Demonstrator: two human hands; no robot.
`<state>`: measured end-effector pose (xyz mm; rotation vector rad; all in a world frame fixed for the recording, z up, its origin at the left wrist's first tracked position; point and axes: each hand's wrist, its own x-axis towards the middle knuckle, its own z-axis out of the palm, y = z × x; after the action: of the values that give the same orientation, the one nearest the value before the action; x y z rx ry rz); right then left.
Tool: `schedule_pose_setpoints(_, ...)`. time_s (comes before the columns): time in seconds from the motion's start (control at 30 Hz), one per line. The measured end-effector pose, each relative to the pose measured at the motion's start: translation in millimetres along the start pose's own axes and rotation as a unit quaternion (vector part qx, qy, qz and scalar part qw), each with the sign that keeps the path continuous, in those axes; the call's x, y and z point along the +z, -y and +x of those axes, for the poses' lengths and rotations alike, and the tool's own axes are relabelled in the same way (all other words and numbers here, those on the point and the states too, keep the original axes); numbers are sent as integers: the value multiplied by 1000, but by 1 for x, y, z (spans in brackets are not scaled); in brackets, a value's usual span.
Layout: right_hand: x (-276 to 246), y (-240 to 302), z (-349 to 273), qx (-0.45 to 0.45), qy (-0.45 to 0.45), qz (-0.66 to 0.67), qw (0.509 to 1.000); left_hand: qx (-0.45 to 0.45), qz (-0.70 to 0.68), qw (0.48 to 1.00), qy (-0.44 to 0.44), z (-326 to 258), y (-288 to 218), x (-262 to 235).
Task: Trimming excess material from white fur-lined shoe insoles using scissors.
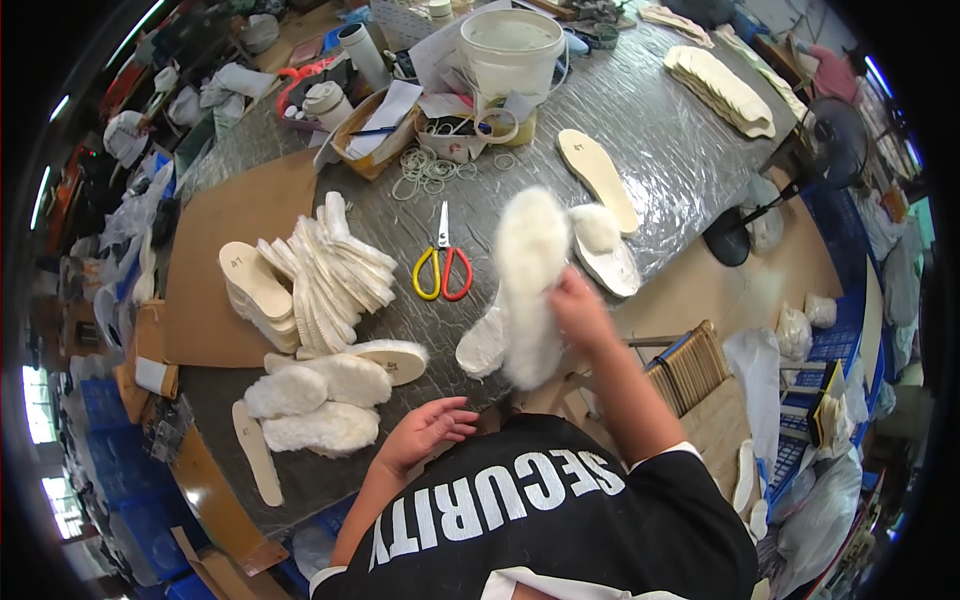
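A fluffy white insole (pixel 530 260) hangs upright over the table's near edge, its side pinched in my right hand (pixel 580 312). My left hand (pixel 432 432) holds nothing, its fingers stretched out beside the table edge. Just behind the held insole lies another white insole (pixel 484 343), partly covered by it. To its right rests a fleecy insole pair (pixel 608 262), near a flat beige insole (pixel 598 178). Scissors (pixel 443 262) with one yellow and one red handle lie left of the held insole. More fluffy insoles (pixel 320 430) are heaped near my left hand.
Stacked beige insoles (pixel 258 285) and fanned white ones (pixel 330 275) sit on brown cardboard (pixel 205 225) at left. At the back stand a white bucket (pixel 512 55), a paper-filled box (pixel 378 130) and rubber bands (pixel 430 172). More insoles (pixel 718 90) lie far right, by a black fan (pixel 835 140).
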<state>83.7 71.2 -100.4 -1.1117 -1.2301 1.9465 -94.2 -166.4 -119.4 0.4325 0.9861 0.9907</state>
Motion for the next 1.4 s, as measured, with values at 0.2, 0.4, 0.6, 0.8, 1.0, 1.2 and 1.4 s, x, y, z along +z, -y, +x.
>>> schedule_pose_setpoints(0.2,-153,91,100,-58,-124,-291,947,-12,67,985,-156,1,2,-6)
schedule_pose_setpoints(0.4,-176,53,203,-239,-186,-602,739,-33,49,982,-177,14,3,5)
schedule_pose_setpoints(0.6,-143,37,241,-94,-175,-680,706,-43,45,972,-227,13,1,9)
schedule_pose_setpoints(0.8,-181,53,248,-207,-53,-352,911,-48,41,968,-243,10,4,11)
schedule_pose_setpoints(1.0,-142,90,190,-183,27,-204,961,-44,56,975,-211,20,-9,3)
schedule_pose_setpoints(1.2,-79,95,130,-58,240,239,939,-42,87,977,-188,28,-18,-3)
schedule_pose_setpoints(1.4,-50,23,119,48,338,496,798,58,156,980,-104,64,-61,15)
